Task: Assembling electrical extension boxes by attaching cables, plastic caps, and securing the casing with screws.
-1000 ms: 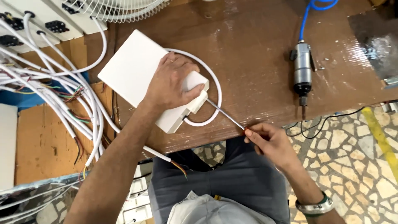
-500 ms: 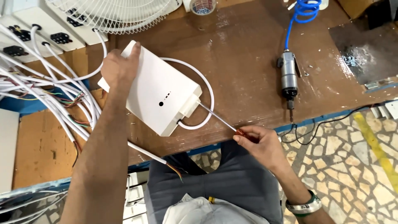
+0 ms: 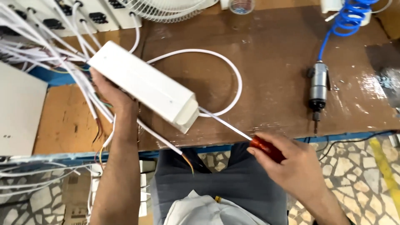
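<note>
You have a long white plastic box [image 3: 146, 85] tilted on edge above the table's near-left part, its white cable looping behind. Your screwdriver [image 3: 246, 135], red-handled, slants over the near edge, tip at the box's end.

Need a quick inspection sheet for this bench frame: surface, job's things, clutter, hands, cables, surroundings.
Surface: brown wooden bench, scuffed, with a shiny patch at the right.
Job's things: white plastic box tilted on edge above the bench; screwdriver with a red handle, tip at the box's near end.
Clutter: air screwdriver lying on the bench; small round tub at the far edge.
Hands: left hand grips the box from beneath; right hand holds the screwdriver handle.
Cables: white cord looping from the box; bundle of white wires at the left; blue coiled hose.
Surroundings: fan guard at the top; stone-chip floor.
</note>
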